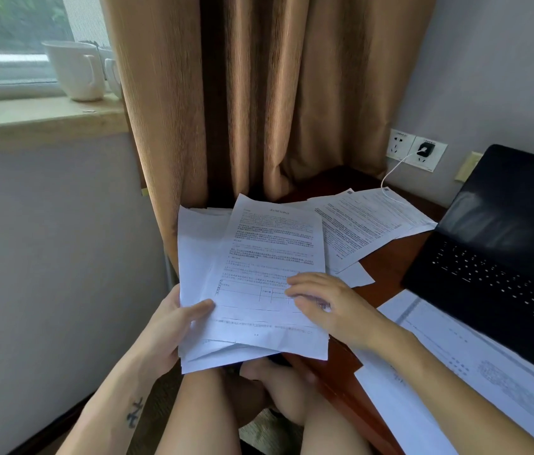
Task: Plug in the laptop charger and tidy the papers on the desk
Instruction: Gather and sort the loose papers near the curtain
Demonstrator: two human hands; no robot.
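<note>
Left hand [173, 326] grips the paper stack [259, 280] at its lower-left edge, thumb on top. Right hand [328, 307] rests flat on it, fingers nearly straight.

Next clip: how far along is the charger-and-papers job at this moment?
Done: the black charger plug sits in the wall socket, its white cable running toward the desk; whether it reaches the laptop is hidden. In hand: the left hand grips a paper stack, the right hand rests flat on top. Left: loose sheets on the desk behind the stack, and one large sheet before the laptop.
</note>
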